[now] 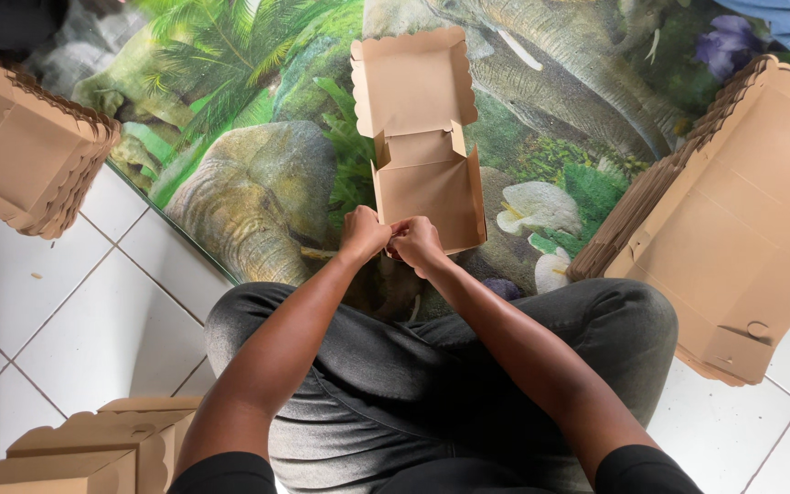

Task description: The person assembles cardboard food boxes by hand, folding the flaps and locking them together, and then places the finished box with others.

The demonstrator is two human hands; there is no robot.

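Folded boxes [93,448] are seen nearest, bottom left on the white tiled floor [66,311]. Crossed legs in grey trousers [395,384] are seen above them. Left hand [364,234] and right hand [418,243] are closed together, fingers pinched on the near edge of a half-folded brown cardboard box [422,137]. The box is laid open on an elephant-print mat [258,183], lid flap pointed away. Flat cardboard blanks are stacked at the right [742,210] and at the far left [20,146]. Blue cloth [788,18] is seen top right.
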